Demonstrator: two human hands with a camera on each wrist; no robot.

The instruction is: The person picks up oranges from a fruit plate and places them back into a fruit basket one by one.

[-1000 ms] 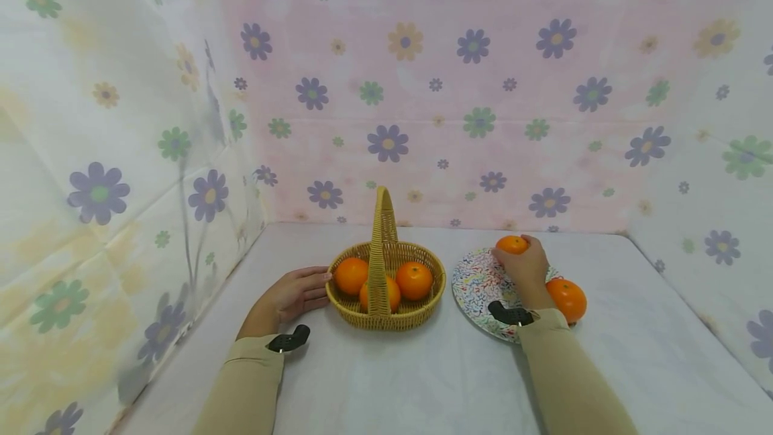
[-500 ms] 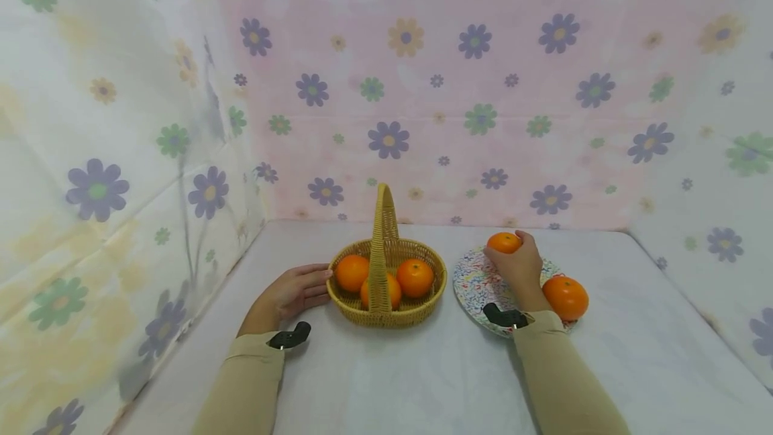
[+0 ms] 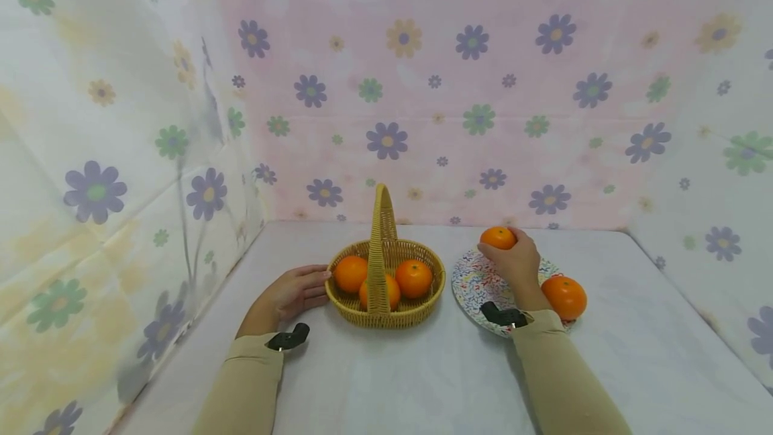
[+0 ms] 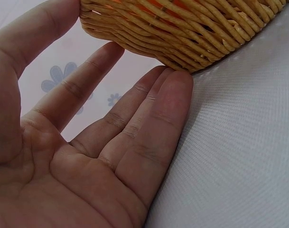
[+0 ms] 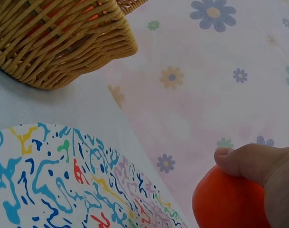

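My right hand (image 3: 514,262) holds an orange (image 3: 498,238) above the far part of a round plate (image 3: 477,291) with a multicoloured squiggle pattern. In the right wrist view the thumb lies over the top of that orange (image 5: 229,202); the other fingers are hidden. A second orange (image 3: 564,298) sits at the plate's right side, beside my right wrist. My left hand (image 3: 297,293) touches the left side of a yellow wicker basket (image 3: 386,319) with extended fingers. In the left wrist view the fingertips meet the woven wall (image 4: 182,38). Several oranges (image 3: 414,279) lie in the basket.
The basket's tall handle (image 3: 378,247) arches over its middle. A white cloth (image 3: 386,381) covers the table. Flowered fabric (image 3: 423,106) stands upright behind the table and along both sides.
My right hand has shifted a little to the left and slightly away from me, carrying the orange. The left hand stays against the basket.
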